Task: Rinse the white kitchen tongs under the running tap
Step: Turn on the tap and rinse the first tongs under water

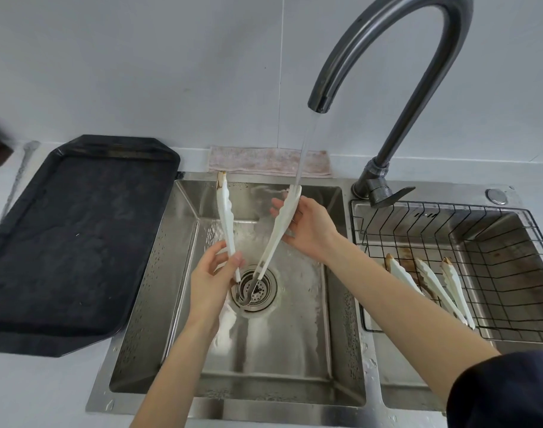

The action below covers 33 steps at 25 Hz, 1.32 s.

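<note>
The white kitchen tongs [225,211] are spread in a V over the left sink basin [295,350], hinge end down near the drain [254,288]. My left hand [213,279] grips the lower part of the left arm, whose tip is browned. My right hand [307,228] holds the right arm near its scalloped tip. A stream of water [305,149] falls from the dark gooseneck tap [387,72] onto that right tip.
A black tray [72,242] lies on the counter to the left. A pinkish cloth [264,160] hangs at the sink's back edge. The right basin holds a black wire basket [495,242] with more white tongs [430,285] inside.
</note>
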{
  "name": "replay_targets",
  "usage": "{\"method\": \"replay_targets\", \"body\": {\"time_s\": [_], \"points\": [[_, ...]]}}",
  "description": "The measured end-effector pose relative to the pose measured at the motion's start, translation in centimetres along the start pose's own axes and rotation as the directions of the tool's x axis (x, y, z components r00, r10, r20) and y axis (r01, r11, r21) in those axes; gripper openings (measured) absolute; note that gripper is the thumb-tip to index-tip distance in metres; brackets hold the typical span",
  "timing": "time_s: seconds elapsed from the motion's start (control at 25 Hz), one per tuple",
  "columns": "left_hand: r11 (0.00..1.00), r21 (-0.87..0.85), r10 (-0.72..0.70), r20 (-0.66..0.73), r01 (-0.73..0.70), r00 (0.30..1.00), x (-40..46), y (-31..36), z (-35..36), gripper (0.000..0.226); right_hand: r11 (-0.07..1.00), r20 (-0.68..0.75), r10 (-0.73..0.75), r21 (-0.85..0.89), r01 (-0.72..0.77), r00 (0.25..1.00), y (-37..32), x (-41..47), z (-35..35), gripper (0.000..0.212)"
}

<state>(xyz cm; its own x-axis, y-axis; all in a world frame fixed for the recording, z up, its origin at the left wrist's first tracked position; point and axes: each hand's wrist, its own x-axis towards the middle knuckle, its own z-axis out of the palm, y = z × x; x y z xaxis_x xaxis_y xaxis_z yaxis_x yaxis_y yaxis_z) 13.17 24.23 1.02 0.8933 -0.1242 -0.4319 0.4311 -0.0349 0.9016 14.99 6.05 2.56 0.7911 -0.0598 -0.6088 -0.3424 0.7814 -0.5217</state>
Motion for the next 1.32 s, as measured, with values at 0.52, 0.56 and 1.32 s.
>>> {"method": "replay_targets", "body": {"time_s": [0.52, 0.56, 1.32], "points": [[0.999, 0.036, -0.026, 0.1, 0.023, 0.995, -0.2, -0.9, 0.3, 0.028, 0.941, -0.256, -0.29, -0.254, 0.225, 0.922, 0.6, 1.0, 1.6, 0.023], [0.998, 0.012, -0.055, 0.123, 0.054, 0.991, 0.0, -1.0, 0.6, 0.028, 0.914, -0.244, -0.33, -0.326, 0.243, 0.912, 0.4, 0.6, 1.5, 0.02], [0.955, 0.112, -0.298, 0.386, 0.276, 0.873, 2.1, 0.5, 9.2, 0.033, 0.629, -0.026, -0.6, -0.633, 0.451, 0.8, -2.1, -5.6, -2.1, 0.009]]}}
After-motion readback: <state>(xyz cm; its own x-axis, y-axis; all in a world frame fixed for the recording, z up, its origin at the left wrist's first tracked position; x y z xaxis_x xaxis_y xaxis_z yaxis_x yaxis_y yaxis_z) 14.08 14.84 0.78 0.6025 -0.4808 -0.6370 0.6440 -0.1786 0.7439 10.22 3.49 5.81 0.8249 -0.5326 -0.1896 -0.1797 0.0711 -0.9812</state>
